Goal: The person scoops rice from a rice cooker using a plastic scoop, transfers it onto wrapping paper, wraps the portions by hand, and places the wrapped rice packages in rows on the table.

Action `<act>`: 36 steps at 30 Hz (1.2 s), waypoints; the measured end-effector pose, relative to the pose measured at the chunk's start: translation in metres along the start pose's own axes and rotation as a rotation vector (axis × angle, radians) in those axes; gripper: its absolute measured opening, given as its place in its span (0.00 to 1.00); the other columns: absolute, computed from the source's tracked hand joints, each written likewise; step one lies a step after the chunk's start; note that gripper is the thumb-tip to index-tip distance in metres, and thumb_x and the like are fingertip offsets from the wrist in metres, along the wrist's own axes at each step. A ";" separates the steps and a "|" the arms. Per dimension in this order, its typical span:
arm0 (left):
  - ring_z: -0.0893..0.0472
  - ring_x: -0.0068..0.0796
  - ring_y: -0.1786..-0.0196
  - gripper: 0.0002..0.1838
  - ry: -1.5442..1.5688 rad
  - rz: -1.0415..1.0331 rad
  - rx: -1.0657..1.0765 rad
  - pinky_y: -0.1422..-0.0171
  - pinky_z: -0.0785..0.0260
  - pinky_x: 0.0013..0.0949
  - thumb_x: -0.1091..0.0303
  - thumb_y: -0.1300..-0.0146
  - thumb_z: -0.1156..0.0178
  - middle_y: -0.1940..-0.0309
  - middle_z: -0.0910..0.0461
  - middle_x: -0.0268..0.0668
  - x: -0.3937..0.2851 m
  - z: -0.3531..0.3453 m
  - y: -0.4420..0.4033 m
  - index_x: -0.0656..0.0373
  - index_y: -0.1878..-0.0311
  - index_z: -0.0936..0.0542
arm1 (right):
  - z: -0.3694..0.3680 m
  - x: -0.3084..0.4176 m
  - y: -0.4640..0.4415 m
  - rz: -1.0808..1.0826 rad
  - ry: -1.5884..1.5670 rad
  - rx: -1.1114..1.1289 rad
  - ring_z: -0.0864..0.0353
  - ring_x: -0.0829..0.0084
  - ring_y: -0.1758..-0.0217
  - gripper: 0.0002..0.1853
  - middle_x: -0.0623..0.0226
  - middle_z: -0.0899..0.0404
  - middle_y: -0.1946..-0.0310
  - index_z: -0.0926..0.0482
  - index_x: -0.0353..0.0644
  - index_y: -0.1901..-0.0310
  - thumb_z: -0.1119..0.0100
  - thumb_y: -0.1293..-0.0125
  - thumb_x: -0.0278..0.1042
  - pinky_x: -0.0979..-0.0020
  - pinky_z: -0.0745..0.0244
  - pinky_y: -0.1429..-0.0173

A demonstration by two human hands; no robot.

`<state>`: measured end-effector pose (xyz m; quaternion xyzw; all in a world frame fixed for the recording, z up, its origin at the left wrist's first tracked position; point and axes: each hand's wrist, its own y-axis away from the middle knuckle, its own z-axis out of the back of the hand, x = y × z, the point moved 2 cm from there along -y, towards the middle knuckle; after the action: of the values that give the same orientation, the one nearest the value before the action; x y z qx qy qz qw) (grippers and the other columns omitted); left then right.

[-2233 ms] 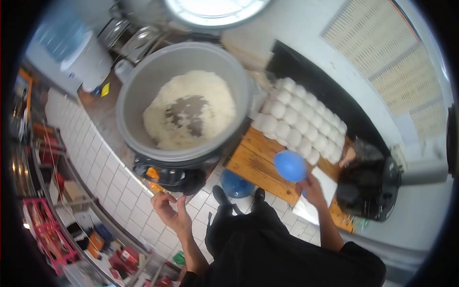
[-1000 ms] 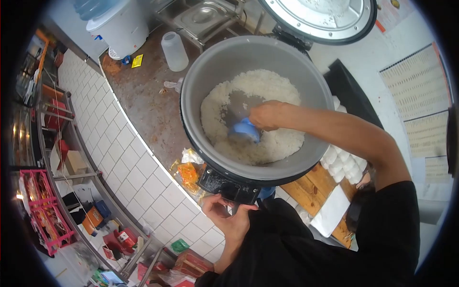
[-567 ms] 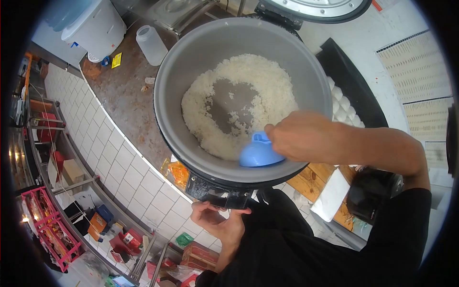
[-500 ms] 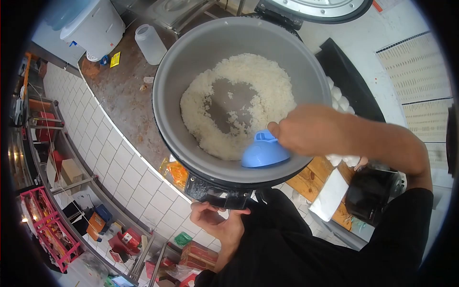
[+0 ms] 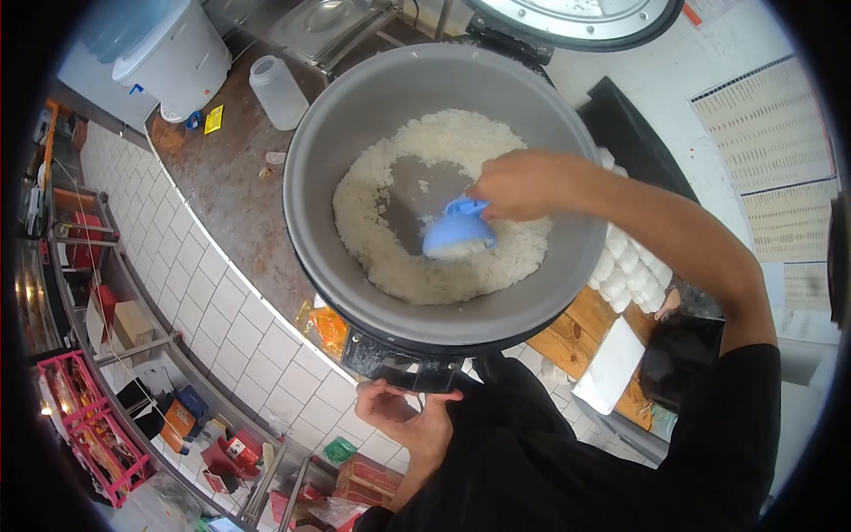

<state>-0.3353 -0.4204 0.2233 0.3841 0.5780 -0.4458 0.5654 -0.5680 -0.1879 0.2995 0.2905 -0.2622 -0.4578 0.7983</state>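
Observation:
A big grey cooker pot [image 5: 310,168] holds white cooked rice [image 5: 381,248] in a ring, with the bare pot bottom showing in its middle. My right hand [image 5: 519,183] is closed round the handle of a blue rice scoop [image 5: 452,232]. The scoop is tilted low over the rice, and some rice shows at its lower edge. My left hand [image 5: 412,426] grips the black front handle [image 5: 399,365] of the rice cooker from below, its fingertips partly hidden behind it. The cooker's lid [image 5: 576,18] stands raised at the back.
A translucent plastic bottle [image 5: 278,93] and a yellow packet [image 5: 214,119] are on the brown counter [image 5: 222,191]. An orange packet [image 5: 328,330] lies by the cooker's front left. White rounded items [image 5: 625,273] are piled at the right, near a wooden board [image 5: 576,328]. Shelves with boxes run along the lower left.
My right hand has carried the blue scoop from the pot's near right wall up and left, over the middle of the rice. My left hand stays on the cooker's handle.

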 end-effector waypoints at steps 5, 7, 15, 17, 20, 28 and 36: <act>0.32 0.28 0.55 0.47 -0.074 -0.024 0.027 0.48 0.37 0.33 0.83 0.62 0.21 0.53 0.36 0.35 -0.008 0.000 -0.006 0.55 0.40 0.40 | -0.048 0.029 -0.006 0.064 0.143 0.097 0.15 0.54 0.65 0.10 0.52 0.16 0.69 0.16 0.36 0.63 0.42 0.34 0.33 0.56 0.19 0.58; 0.34 0.28 0.53 0.44 -0.036 0.051 -0.056 0.45 0.39 0.32 0.78 0.62 0.23 0.56 0.39 0.32 -0.007 -0.004 -0.002 0.55 0.41 0.39 | -0.037 0.046 0.017 0.253 0.204 0.068 0.14 0.55 0.65 0.09 0.53 0.16 0.70 0.16 0.36 0.64 0.42 0.34 0.32 0.56 0.18 0.58; 0.32 0.27 0.54 0.44 -0.014 0.041 -0.090 0.45 0.37 0.31 0.83 0.62 0.25 0.58 0.36 0.33 -0.009 -0.008 -0.002 0.56 0.41 0.38 | -0.014 0.001 0.004 0.251 -0.071 0.164 0.19 0.60 0.73 0.12 0.59 0.19 0.75 0.17 0.37 0.59 0.40 0.32 0.38 0.61 0.25 0.68; 0.31 0.27 0.56 0.45 -0.003 0.019 -0.095 0.46 0.37 0.31 0.86 0.64 0.24 0.59 0.34 0.34 -0.012 -0.008 -0.003 0.57 0.41 0.38 | -0.006 -0.003 0.002 0.274 -0.205 0.232 0.22 0.64 0.77 0.13 0.62 0.21 0.77 0.17 0.37 0.59 0.39 0.32 0.41 0.64 0.28 0.73; 0.31 0.26 0.57 0.44 0.019 0.013 -0.116 0.47 0.36 0.31 0.85 0.64 0.24 0.59 0.34 0.33 -0.015 -0.010 -0.005 0.57 0.42 0.37 | 0.012 0.001 0.010 0.229 -0.559 0.269 0.30 0.74 0.83 0.15 0.70 0.27 0.80 0.17 0.39 0.60 0.39 0.31 0.44 0.69 0.36 0.80; 0.30 0.25 0.57 0.39 0.016 -0.034 -0.056 0.49 0.35 0.29 0.82 0.56 0.28 0.60 0.33 0.33 -0.013 -0.014 -0.003 0.60 0.40 0.36 | -0.010 0.000 0.119 0.298 -1.168 -0.185 0.34 0.83 0.84 0.12 0.75 0.29 0.80 0.20 0.35 0.55 0.45 0.25 0.37 0.77 0.40 0.82; 0.26 0.26 0.59 0.32 -0.327 -0.262 -0.190 0.56 0.30 0.27 0.80 0.42 0.31 0.60 0.30 0.35 0.001 -0.003 0.004 0.64 0.35 0.34 | -0.248 -0.003 0.257 0.126 -1.753 -0.716 0.31 0.84 0.83 0.11 0.73 0.25 0.75 0.22 0.38 0.61 0.47 0.25 0.36 0.78 0.35 0.79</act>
<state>-0.3324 -0.4161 0.2215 0.1736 0.5630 -0.5151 0.6225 -0.2511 -0.0238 0.3080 -0.4335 -0.6272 -0.5223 0.3819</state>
